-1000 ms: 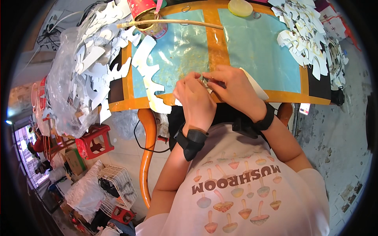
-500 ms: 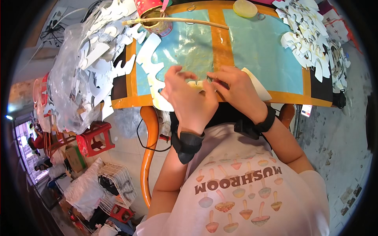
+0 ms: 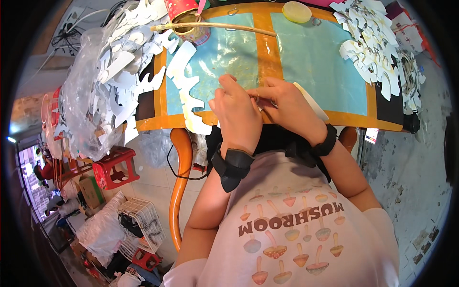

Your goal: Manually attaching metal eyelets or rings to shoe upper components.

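Close together over the table's near edge, both hands work at one spot. My left hand (image 3: 236, 117), back upward, is closed, its fingers bent round toward the right; they cover most of what they grip, a pale cut-out piece. My right hand (image 3: 291, 107) is closed in a pinch against the left fingertips, and whatever is between its fingers is too small and covered to make out. A cream curved sheet (image 3: 311, 101) shows beyond the right wrist. Left of my left hand lies a white scalloped strip (image 3: 184, 86), its near end at the table edge.
The table (image 3: 268, 52) has blue-green panels and orange-brown bands. White cut-outs pile up at left (image 3: 119, 71) and right (image 3: 370, 40). A red tin (image 3: 189, 28), a long thin stick (image 3: 224, 25) and a yellow round lid (image 3: 297, 12) lie at the far side. A red stool (image 3: 115, 168) stands on the floor.
My left hand has turned and closed in toward the right hand, fingers more bent. The pale piece that showed between the hands is now mostly covered.
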A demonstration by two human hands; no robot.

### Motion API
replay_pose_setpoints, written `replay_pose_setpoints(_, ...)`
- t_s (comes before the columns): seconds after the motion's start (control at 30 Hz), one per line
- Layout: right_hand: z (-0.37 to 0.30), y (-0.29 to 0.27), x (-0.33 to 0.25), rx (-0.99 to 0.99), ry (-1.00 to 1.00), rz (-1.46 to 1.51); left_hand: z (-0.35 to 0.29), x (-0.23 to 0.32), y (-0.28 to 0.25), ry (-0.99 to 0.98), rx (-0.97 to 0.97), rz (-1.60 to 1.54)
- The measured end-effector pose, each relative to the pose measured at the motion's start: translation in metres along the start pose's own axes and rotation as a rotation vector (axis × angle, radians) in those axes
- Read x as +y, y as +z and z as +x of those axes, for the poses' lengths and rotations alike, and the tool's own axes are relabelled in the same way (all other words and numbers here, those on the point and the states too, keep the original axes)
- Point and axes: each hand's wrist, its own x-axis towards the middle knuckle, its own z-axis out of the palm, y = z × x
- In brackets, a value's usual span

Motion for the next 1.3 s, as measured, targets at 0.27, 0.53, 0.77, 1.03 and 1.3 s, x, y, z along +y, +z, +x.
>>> replay_pose_setpoints(0.27,-0.001,0.002,0.000,0.039,-0.022,-0.067,-0.005,0.012,0.000,0.001,-0.019,-0.036)
replay_pose_setpoints(0.53,-0.002,0.004,0.004,0.061,-0.038,-0.037,-0.018,0.006,0.002,-0.032,-0.018,-0.094)
replay_pose_setpoints(0.77,-0.002,0.003,0.003,0.049,0.005,-0.011,-0.023,-0.002,0.009,-0.134,0.017,-0.154)
replay_pose_setpoints(1.03,-0.002,0.005,0.001,0.061,0.027,-0.003,-0.032,-0.006,0.005,-0.113,0.008,-0.239)
replay_pose_setpoints(1.3,-0.002,0.004,-0.001,0.051,0.035,-0.002,-0.007,-0.011,-0.017,0.012,0.025,-0.200)
